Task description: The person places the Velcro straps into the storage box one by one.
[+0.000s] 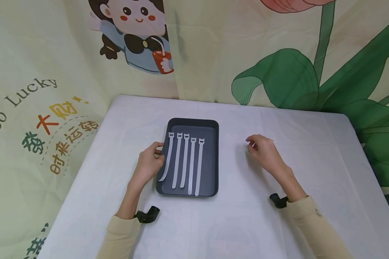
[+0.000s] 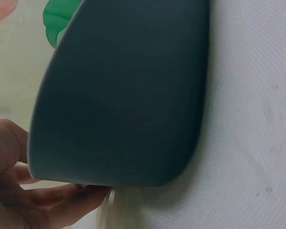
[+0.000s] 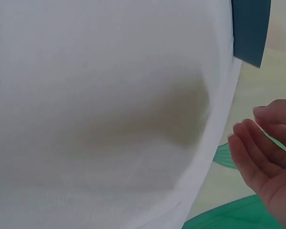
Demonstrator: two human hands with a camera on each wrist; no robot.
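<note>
A dark grey rectangular tray (image 1: 210,158) lies on the white-covered table. In it, side by side, are several pale cable straps (image 1: 184,162) with slotted heads at the far end; the leftmost one bends against the tray's left wall. My left hand (image 1: 149,160) holds the tray by its left side, with thumb and fingers at the rim. The left wrist view shows fingers (image 2: 81,205) along the outer wall of the tray. Over the table to the right of the tray, my right hand (image 1: 264,149) hovers with loosely bent fingers and nothing in them.
A white cloth covers the table (image 1: 246,223). Behind it hangs a printed curtain (image 1: 204,54) with a cartoon figure, leaves and lettering. Each wrist wears a small black camera, one on the left (image 1: 148,215) and one on the right (image 1: 278,200).
</note>
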